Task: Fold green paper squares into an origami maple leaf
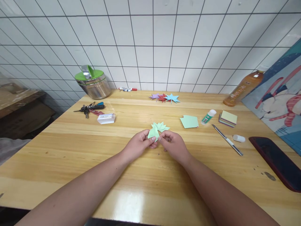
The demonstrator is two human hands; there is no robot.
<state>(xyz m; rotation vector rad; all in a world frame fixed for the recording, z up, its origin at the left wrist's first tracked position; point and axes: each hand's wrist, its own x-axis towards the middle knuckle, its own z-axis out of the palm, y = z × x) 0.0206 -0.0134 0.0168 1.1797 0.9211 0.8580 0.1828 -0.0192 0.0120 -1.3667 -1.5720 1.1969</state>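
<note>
Between my two hands is a small folded piece of light green paper (153, 133). My left hand (140, 140) pinches it from the left, thumb on top. From the right, the fingers of my right hand (172, 142) close on its lower right edge. Just behind it lies a pointed, leaf-like light green paper shape (161, 126), partly covered by the held piece. Light green paper sheets (189, 121) lie on the table to the right of my hands. Farther back, purple, red and blue folded paper leaves (172, 98) overlap in a row.
On the right are a glue stick (208, 117), its white cap (239, 138), a utility knife (227, 140), sticky notes (228, 118), a phone (277, 161) and a drink bottle (244, 88). Keys (90, 108), a small white box (106, 118), a lidded steel pot (96, 86) and markers (128, 89) are left.
</note>
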